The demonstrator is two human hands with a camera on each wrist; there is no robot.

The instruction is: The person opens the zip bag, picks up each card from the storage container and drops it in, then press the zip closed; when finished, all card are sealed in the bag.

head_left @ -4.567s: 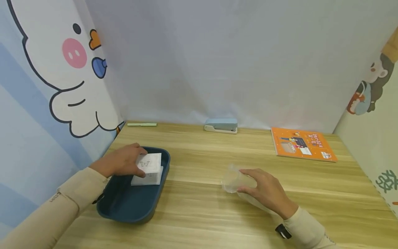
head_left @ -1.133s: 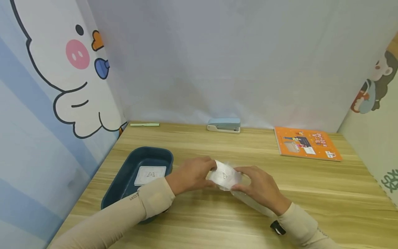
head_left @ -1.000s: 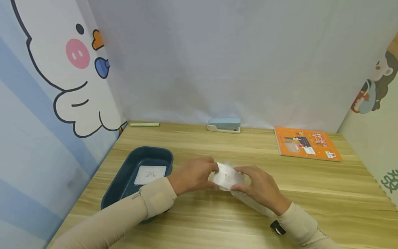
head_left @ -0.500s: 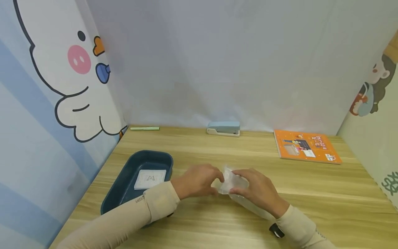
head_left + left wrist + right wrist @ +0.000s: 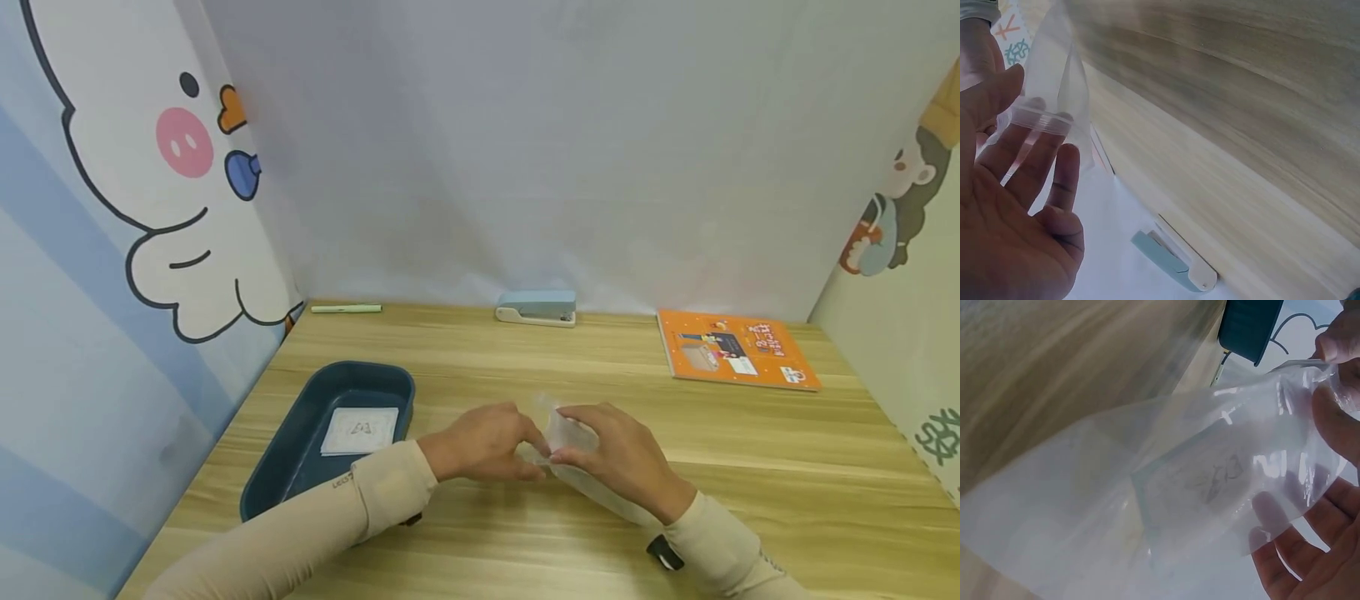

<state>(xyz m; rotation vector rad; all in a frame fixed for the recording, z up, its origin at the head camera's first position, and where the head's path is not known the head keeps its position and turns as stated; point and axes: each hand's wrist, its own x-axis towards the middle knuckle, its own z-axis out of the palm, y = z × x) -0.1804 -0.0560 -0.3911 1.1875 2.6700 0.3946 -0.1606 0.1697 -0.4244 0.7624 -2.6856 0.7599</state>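
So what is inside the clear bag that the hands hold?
The bag holds one white card with a faint drawn mark, seen through the plastic. The hands hide the bag's mouth in the head view, so anything more there cannot be seen.

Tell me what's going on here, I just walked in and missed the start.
A person holds a clear plastic bag over the wooden table with both hands: left hand, right hand. A white card sits inside it. Another card lies in the blue tray.
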